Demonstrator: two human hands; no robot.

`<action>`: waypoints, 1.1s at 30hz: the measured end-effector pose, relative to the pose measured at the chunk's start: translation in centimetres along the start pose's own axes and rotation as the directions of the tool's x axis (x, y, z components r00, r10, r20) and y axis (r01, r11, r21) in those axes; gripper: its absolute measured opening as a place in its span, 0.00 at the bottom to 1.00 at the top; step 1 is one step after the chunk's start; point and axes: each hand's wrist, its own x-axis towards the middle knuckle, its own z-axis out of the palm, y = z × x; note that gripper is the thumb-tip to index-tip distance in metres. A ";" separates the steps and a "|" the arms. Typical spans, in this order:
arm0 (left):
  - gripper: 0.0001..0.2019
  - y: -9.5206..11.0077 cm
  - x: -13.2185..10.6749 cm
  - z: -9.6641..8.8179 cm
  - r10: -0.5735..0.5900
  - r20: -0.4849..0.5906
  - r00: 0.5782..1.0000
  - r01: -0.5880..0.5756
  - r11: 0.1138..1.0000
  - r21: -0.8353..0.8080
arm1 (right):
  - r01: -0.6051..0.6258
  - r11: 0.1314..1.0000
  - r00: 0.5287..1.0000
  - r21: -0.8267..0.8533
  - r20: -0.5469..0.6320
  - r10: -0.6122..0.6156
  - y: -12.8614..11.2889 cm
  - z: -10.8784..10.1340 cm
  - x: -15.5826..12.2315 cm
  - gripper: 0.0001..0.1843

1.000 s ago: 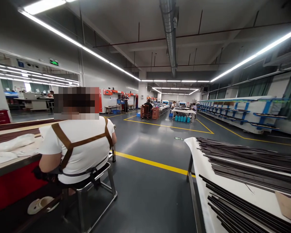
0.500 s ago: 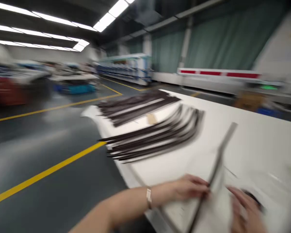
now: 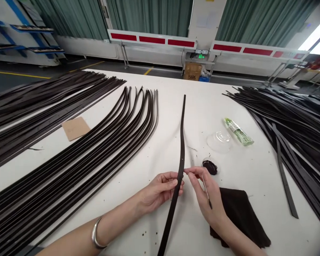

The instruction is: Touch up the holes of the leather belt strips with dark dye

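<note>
My left hand (image 3: 162, 188) is closed on a long, narrow dark strap (image 3: 181, 149), pinched between thumb and fingers. The strap's far end stretches out over the white table, and its near end drops out of view at the bottom. At the strap's right edge are the fingertips of my right hand (image 3: 209, 193); whether they grip it I cannot tell. A thin stick with a dark tip (image 3: 206, 190) is tucked in that hand, its dark tip pointing back toward the wrist. Just beyond sits a small round dish of black stuff (image 3: 210, 166).
Rows of dark straps (image 3: 104, 138) and a brown card (image 3: 76, 128) lie on the left. More strips (image 3: 296, 124) are heaped at right. A folded dark cloth (image 3: 237, 213), a clear plastic dome (image 3: 219, 141) and a green tube (image 3: 238, 132) are around my right hand.
My view has swung to the right, bringing the right-hand heap into sight. My right hand, apart from the strap before, is now at its edge. My left hand still holds the strap.
</note>
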 end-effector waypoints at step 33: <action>0.09 0.3 0.3 -1.1 -0.184 -0.197 0.963 0.210 0.970 0.123 | -0.162 0.983 0.981 -0.088 -0.125 0.151 3.0 -8.3 4.2 0.21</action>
